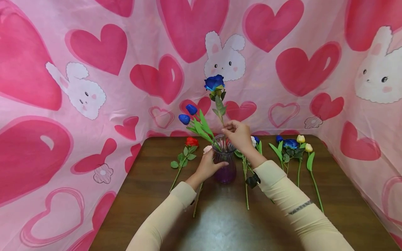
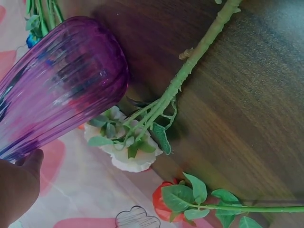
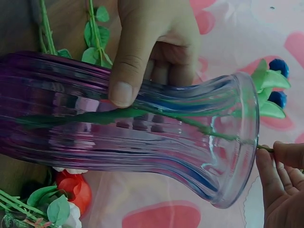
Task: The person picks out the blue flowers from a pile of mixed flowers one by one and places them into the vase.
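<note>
A ribbed glass vase (image 1: 225, 170), purple at the base and clear at the rim, stands near the middle of the table. My left hand (image 1: 208, 165) grips its side, thumb across the front in the right wrist view. With thumb and fingertips, my right hand (image 1: 239, 136) pinches the stem of a blue rose (image 1: 215, 83) just above the rim; the bloom rises upright over the vase. Two blue tulips (image 1: 187, 114) lean out of the vase to the left. Through the glass, a green stem (image 3: 190, 124) shows slanting inside.
On the wooden table (image 1: 216, 226), a red rose (image 1: 192, 141) and a pale rose (image 2: 130, 152) lie left of the vase. To the right lie a white flower (image 1: 253, 141), another blue rose (image 1: 290, 143) and yellow tulips (image 1: 308, 147). A pink heart-patterned cloth (image 1: 194, 83) hangs behind.
</note>
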`<act>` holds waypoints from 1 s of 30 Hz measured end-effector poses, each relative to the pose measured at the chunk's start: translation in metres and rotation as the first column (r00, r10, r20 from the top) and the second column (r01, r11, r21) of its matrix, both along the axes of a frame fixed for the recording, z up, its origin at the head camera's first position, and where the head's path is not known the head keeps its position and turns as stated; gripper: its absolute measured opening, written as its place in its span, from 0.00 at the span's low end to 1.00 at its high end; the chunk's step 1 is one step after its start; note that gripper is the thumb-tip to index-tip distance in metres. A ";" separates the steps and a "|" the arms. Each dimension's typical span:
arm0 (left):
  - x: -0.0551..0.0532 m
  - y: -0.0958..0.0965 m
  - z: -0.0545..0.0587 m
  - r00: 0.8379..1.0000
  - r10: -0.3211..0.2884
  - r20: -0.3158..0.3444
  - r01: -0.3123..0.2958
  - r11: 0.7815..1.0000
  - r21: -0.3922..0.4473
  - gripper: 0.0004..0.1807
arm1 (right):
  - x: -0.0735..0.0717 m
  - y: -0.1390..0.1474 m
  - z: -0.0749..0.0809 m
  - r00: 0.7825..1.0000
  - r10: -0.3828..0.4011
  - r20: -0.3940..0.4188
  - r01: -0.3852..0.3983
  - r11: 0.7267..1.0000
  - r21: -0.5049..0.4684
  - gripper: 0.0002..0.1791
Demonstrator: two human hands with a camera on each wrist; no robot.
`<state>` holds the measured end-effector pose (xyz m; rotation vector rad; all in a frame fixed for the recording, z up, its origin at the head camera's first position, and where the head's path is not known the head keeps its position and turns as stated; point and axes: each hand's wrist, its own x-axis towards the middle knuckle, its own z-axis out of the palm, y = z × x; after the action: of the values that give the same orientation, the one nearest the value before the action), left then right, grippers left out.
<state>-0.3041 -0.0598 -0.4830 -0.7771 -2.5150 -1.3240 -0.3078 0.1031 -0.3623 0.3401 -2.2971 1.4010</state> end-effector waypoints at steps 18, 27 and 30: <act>-0.001 0.000 -0.002 1.000 0.004 -0.024 -0.004 1.000 -0.004 0.40 | -0.001 -0.007 -0.006 0.996 -0.015 0.087 -0.004 0.977 0.214 0.05; 0.000 -0.001 -0.002 0.999 -0.016 -0.035 0.016 1.000 0.007 0.40 | -0.004 -0.013 -0.007 0.998 -0.038 0.049 0.018 0.935 0.353 0.03; 0.000 0.000 -0.002 0.999 -0.023 -0.036 0.024 1.000 0.013 0.40 | -0.005 -0.014 -0.007 0.998 -0.040 0.057 0.015 0.922 0.386 0.04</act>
<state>-0.3044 -0.0603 -0.4849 -0.8228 -2.4745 -1.3211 -0.3126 0.0890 -0.3691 0.3824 -2.6166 0.9484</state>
